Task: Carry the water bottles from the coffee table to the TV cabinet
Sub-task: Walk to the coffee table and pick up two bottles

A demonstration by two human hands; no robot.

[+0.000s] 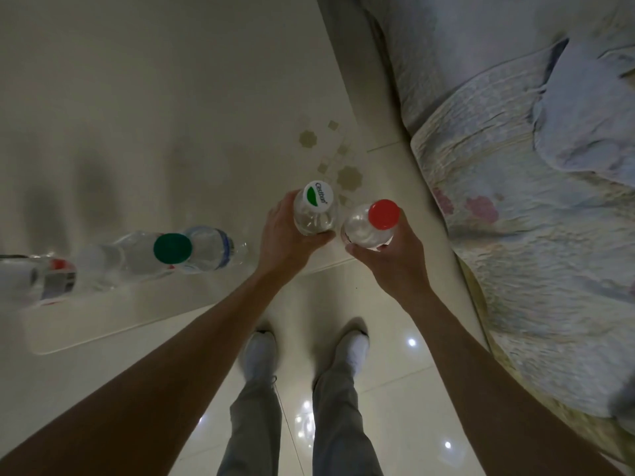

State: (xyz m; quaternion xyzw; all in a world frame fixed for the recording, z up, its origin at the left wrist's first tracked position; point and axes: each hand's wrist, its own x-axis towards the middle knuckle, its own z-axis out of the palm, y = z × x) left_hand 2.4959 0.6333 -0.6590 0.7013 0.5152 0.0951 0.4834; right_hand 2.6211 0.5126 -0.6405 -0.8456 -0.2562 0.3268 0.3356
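Observation:
I look straight down at a pale glossy coffee table (144, 139). My left hand (287, 235) is wrapped around a clear water bottle with a white cap bearing a green mark (318, 204), upright near the table's right front corner. Right beside it, my right hand (388, 262) grips a clear bottle with a red cap (372, 223). On the table to the left stand a green-capped bottle (161, 252), a blue-labelled bottle (214, 249) and a blurred red-labelled bottle (44, 276). The TV cabinet is out of sight.
A sofa with a pale quilted floral cover (532, 218) runs along the right side, close to the table's right edge. Glossy tiled floor (395, 389) lies below, with my legs and white shoes (261, 352) standing in the gap by the table's front edge.

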